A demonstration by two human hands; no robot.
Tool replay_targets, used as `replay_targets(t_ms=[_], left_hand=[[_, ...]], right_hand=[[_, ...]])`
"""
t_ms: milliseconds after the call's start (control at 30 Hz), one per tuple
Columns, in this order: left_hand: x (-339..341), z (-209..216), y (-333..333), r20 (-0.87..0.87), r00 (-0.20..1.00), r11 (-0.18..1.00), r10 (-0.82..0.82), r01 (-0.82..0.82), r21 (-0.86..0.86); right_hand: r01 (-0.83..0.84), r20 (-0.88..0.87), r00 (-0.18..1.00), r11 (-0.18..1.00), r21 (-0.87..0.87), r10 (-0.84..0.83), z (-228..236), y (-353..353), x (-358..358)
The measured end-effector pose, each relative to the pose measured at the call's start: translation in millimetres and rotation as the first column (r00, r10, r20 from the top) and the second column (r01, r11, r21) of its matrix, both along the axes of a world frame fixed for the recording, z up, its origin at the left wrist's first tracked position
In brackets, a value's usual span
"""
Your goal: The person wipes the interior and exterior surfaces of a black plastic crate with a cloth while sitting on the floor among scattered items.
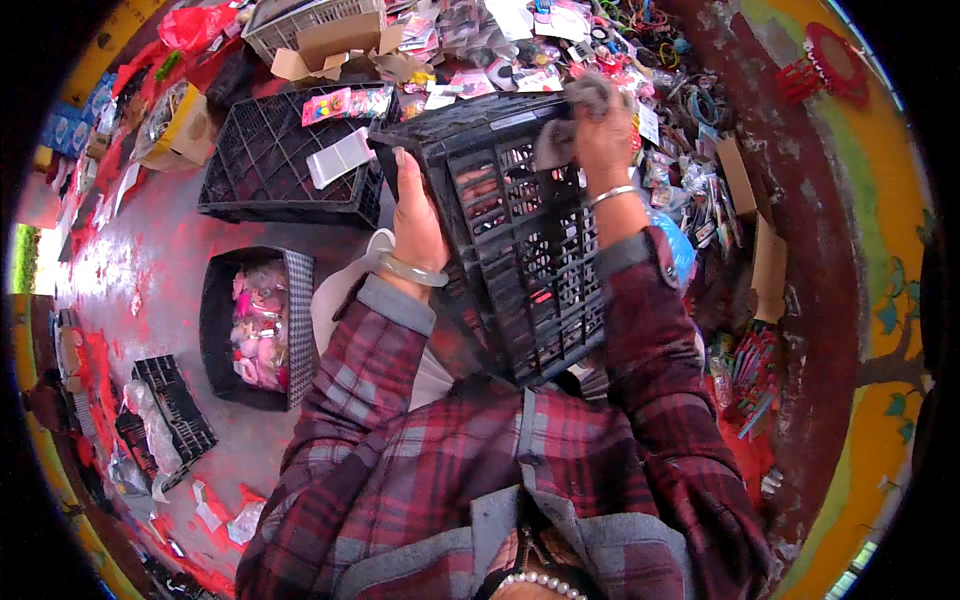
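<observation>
Black crate (pixel 500 262) is tilted at twelve o'clock before you, so let your left hand (pixel 416 222), gripping its edge at eleven, steady it, while your right hand (pixel 604 145), closed around the grey cloth (pixel 555 147) toward one, should rub evenly.

Stretches the left forearm (pixel 352 375) and the right forearm (pixel 648 315) forward, grips with the left hand (pixel 418 222) in an upright position, with the thumb (pixel 408 178) straight and pointing away, and holds the right hand (pixel 606 148) higher and a little farther forward, in a curled shape, with its back turned toward the view.
</observation>
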State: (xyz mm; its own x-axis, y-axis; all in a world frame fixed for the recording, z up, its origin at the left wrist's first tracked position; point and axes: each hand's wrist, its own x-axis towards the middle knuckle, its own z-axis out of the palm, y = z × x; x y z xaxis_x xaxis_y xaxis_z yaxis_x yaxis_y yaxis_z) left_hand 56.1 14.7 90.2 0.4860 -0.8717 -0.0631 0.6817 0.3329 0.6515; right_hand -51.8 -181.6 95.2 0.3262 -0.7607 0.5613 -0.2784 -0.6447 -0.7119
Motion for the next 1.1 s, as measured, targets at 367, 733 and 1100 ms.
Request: replay_targets(t_ms=[367,733,1100], left_hand=[[6,-6,8,-0.01,0.992,0.992,-0.123,0.123,-0.005],[49,-66,-1,-0.137,0.902,0.774,-0.409,0.264,-0.576],[2,-20,6,0.011,0.993,0.992,-0.121,0.12,0.041]], right_hand=[[-0.42,0.265,0.875,0.908,-0.002,0.405,-13,79,41],[-0.636,-0.204,0.76,0.771,-0.039,0.617,-14,167,3],[-0.412,-0.402,0.867,0.876,-0.251,0.293,-52,143,-72]])
